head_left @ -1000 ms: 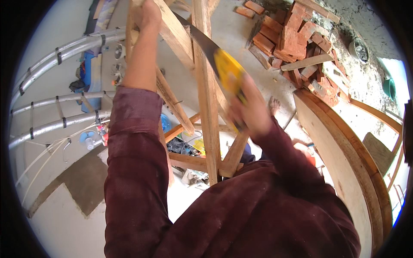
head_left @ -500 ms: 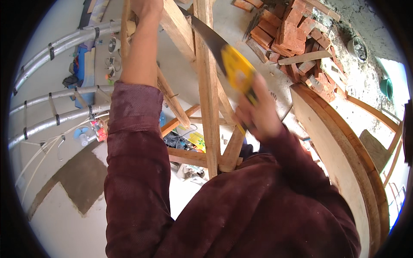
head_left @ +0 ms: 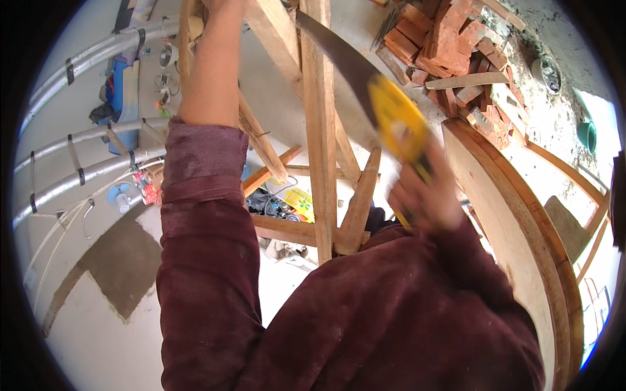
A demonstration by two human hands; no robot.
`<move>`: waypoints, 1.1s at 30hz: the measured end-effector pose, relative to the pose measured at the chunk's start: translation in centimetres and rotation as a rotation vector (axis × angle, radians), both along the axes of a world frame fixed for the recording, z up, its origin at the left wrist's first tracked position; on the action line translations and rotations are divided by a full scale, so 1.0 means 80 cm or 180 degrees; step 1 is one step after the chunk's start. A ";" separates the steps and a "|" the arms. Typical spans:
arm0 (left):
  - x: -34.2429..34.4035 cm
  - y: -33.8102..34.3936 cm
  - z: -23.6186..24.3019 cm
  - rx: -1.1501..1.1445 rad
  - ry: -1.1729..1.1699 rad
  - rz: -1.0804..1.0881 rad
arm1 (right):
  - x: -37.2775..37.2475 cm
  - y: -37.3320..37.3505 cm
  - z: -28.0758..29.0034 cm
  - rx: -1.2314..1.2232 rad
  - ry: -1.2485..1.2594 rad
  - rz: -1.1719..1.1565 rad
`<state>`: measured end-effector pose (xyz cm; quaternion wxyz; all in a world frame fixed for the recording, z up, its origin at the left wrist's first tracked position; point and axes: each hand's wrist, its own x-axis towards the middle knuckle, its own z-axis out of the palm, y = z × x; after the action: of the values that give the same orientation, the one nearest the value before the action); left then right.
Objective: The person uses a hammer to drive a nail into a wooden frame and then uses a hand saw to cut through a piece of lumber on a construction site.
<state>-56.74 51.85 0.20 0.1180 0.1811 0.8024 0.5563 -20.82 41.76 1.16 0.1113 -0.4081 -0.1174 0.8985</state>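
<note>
Head view shows a hand saw [head_left: 365, 78] in the upper middle. Its dark steel blade runs from the yellow handle up and to the left, and the tip meets a slanted wooden beam [head_left: 270, 29] near the top edge. The blade lies at an angle across the wood, which seems to be the reason for the raised arm: the teeth can bite only if the saw is pushed along this line.

The right hand [head_left: 424, 195] is wrapped tight around the yellow handle, fingers closed on it; the handle looks like smooth plastic and is a little blurred. The left hand [head_left: 225, 5] is almost cut off by the top edge. It reaches up to the slanted beam, probably to steady it, but I cannot tell if the fingers are closed on the wood or only press against it. Both arms wear dark red sleeves of a thick woven cloth.

An upright wooden post [head_left: 319, 130] stands between the arms, pale and rough-sawn, with thinner braces [head_left: 358, 202] joining it lower down like a trestle frame.

Further out, to the right, a large round wooden form [head_left: 515, 215] has a curved rim of layered boards. Above it lies a pile of red bricks [head_left: 450, 45], rough and broken, on dirty ground. On the left, several grey pipes [head_left: 85, 176] bound with dark bands run across the pale concrete floor [head_left: 78, 326]. Small coloured things lie under the frame, too small to name.
</note>
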 end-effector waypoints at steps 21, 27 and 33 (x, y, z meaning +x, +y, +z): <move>0.011 0.025 0.003 -0.0233 0.0727 -0.0124 | -0.084 0.051 -0.045 0.0640 0.0090 0.0051; -0.004 0.022 -0.006 0.0384 0.0411 -0.0309 | -0.101 0.054 -0.043 0.0163 0.0684 -0.0068; 0.006 -0.003 0.014 0.0130 0.0514 -0.0412 | 0.087 -0.006 0.024 -0.0472 0.1068 -0.0544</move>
<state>-56.23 51.62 1.35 0.0849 0.2791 0.7844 0.5473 -13.83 41.26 3.10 0.1748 -0.2683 0.0043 0.9473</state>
